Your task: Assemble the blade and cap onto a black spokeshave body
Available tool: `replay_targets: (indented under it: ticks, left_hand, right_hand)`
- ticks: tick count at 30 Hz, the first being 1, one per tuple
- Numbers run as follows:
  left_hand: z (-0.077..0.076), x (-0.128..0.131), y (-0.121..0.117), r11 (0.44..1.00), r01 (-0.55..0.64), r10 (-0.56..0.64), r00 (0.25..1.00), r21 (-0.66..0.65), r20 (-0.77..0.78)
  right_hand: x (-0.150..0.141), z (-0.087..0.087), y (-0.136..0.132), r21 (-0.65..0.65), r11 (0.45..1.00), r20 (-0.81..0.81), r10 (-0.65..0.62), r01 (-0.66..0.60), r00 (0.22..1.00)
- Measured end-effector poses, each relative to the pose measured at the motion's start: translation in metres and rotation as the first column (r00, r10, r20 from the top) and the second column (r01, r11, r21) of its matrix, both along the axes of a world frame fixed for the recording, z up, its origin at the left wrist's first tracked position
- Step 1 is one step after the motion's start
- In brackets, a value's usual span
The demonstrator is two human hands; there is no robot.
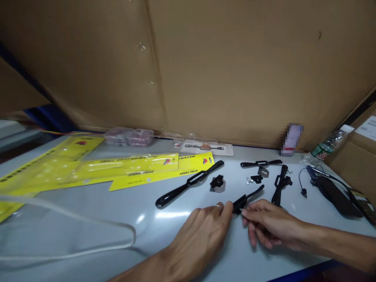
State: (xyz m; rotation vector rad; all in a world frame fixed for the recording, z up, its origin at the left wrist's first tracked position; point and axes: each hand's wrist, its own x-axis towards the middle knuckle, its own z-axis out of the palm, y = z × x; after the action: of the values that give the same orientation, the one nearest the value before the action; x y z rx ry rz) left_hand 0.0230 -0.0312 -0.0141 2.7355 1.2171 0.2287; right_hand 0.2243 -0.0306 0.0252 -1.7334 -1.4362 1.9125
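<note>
My left hand (pixel 202 231), a ring on one finger, is closed around a black spokeshave (pixel 240 203) whose far handle points up and to the right. At the tool's middle, my right hand (pixel 268 221) pinches a small silvery screw (pixel 241 210), its other fingers curled loosely below. Beyond my left hand lies a black spokeshave body (pixel 189 185), beside a black cap piece (pixel 216 181) resting on a grey blade (pixel 219 188). Past my right hand are two more bodies, one crosswise (pixel 261 163) and one upright (pixel 280 182), with another blade (pixel 263 171), a cap piece (pixel 257 179) and small wing screws (pixel 249 180).
Yellow spokeshave cards (pixel 138 168) with clear plastic spread over the left of the table. Clear boxes (pixel 129 137) and a packaged spokeshave (pixel 207 148) stand by the cardboard wall (pixel 235 70). A bottle (pixel 327 145) and a dark flat object (pixel 337 194) lie right; a white strap (pixel 73 211) loops front left.
</note>
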Motion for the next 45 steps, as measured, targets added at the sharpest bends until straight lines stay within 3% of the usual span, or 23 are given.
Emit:
replay_targets:
  ticks: [3,5,10,17,21,30,32,35,39,45]
  left_hand:
    - [0.002,0.002,-0.001,0.999,0.022,-0.024,0.999,0.042,0.035]
    - [0.001,0.002,-0.002,0.989,0.04,-0.063,0.986,0.144,0.155]
    - [-0.004,-0.001,-0.002,0.96,0.057,-0.181,0.873,0.274,0.452]
    - [-0.007,-0.006,0.003,0.931,0.09,-0.295,0.755,0.352,0.586]
    - [-0.009,-0.006,0.003,0.93,0.102,-0.303,0.756,0.353,0.58]
    - [-0.003,-0.006,0.002,0.893,0.021,-0.254,0.848,0.449,0.465]
    - [0.001,-0.005,0.002,0.935,0.016,-0.213,0.825,0.355,0.524]
    - [0.006,-0.001,0.003,0.999,0.028,-0.045,0.745,0.036,0.666]
    - [0.006,0.004,0.004,0.96,0.0,0.206,0.673,-0.279,0.711]
    - [0.006,0.006,0.007,0.877,-0.072,0.373,0.724,-0.475,0.579]
  right_hand:
    - [-0.003,-0.005,-0.006,0.105,0.992,-0.15,-0.057,0.073,0.987]
    - [-0.004,-0.008,-0.007,0.189,0.976,-0.236,-0.061,0.107,0.97]
    - [-0.006,-0.006,0.0,0.421,0.895,-0.274,-0.027,0.145,0.961]
    - [-0.007,0.0,0.003,0.633,0.767,-0.293,0.112,0.105,0.949]
    - [-0.007,0.0,0.002,0.651,0.753,-0.285,0.13,0.092,0.95]
    - [0.0,-0.019,-0.001,0.572,0.803,-0.335,0.044,0.166,0.941]
    - [-0.002,-0.015,-0.002,0.509,0.841,-0.361,0.013,0.185,0.933]
    - [-0.009,-0.005,-0.001,0.318,0.927,-0.417,-0.052,0.199,0.907]
    - [-0.016,0.004,0.003,0.073,0.958,-0.415,-0.225,0.278,0.882]
    - [-0.016,0.001,0.011,-0.024,0.961,-0.421,-0.259,0.274,0.87]
